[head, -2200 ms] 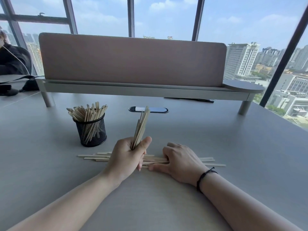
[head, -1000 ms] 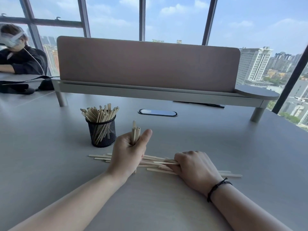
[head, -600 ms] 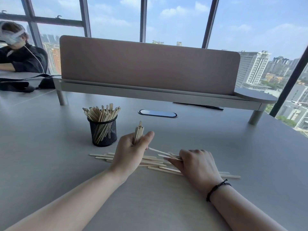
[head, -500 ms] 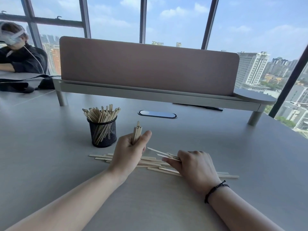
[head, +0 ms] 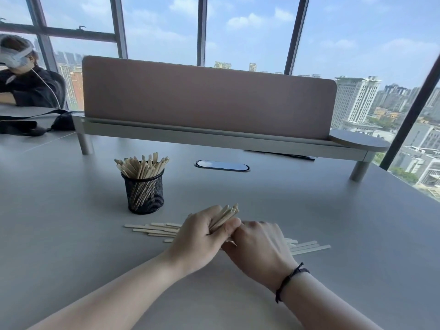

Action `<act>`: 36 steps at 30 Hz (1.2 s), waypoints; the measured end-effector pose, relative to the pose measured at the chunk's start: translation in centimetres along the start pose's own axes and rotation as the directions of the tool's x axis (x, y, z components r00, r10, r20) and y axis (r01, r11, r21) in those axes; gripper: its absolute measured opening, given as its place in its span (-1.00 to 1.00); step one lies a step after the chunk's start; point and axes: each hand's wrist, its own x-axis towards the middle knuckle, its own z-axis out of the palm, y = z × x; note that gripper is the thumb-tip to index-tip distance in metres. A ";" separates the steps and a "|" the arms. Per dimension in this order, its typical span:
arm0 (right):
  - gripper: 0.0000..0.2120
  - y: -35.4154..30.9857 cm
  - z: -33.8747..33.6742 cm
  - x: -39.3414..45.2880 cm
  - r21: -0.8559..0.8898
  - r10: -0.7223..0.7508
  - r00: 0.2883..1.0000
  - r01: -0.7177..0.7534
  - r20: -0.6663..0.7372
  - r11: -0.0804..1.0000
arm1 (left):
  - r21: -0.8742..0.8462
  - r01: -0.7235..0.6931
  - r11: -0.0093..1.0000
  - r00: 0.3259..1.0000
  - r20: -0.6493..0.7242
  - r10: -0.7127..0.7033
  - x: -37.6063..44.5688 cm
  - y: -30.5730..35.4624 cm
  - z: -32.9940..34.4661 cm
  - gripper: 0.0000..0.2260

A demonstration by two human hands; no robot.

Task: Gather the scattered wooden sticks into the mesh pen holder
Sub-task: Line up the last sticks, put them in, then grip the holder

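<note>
Your left hand (head: 198, 236) grips a slanted bundle of pale wooden sticks (head: 225, 216), ready for the black mesh pen holder (head: 145, 192) far-left. Your right hand (head: 258, 244) covers loose sticks (head: 154, 229) on the grey bench (head: 333, 222); its fingers' grip I cannot tell.

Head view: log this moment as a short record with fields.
left hand: grips a bundle of wooden sticks, tips pointing up and right
right hand: beside the left, fingers hidden; grip unclear
mesh pen holder: upright, full of sticks
loose sticks: lying flat on the grey table, either side of the hands
task state: unfinished
</note>
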 end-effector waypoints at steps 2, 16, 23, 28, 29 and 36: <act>-0.79 -0.4 -0.8 0.7 -0.003 0.033 0.999 -0.033 -0.007 0.999 | -0.122 0.076 0.990 0.994 -0.066 -0.084 0.5 0.4 -0.6 -0.49; -0.62 -4.2 -3.5 4.4 0.939 0.279 0.958 -0.152 0.064 0.309 | -0.633 0.278 0.722 0.905 -0.080 -0.418 1.3 1.2 -2.1 -0.60; -0.62 -4.2 -3.0 4.1 0.928 0.384 0.923 -0.127 -0.017 0.349 | -0.684 0.290 0.670 0.924 0.020 -0.381 1.3 1.0 -2.5 -0.71; -0.47 -3.9 -3.1 4.0 0.938 0.399 0.916 -0.178 0.047 0.299 | -0.730 0.329 0.599 0.893 0.033 -0.450 1.5 1.2 -2.9 -0.55; -0.42 -3.8 -3.2 4.1 0.951 0.412 0.906 -0.207 0.097 0.231 | -0.731 0.324 0.601 0.888 0.016 -0.459 1.5 1.3 -3.0 -0.53; -0.46 -3.6 -2.2 3.4 0.935 0.366 0.862 -0.345 0.351 -0.083 | -0.546 0.276 0.791 0.915 -0.102 -0.389 1.3 1.1 -2.6 -0.62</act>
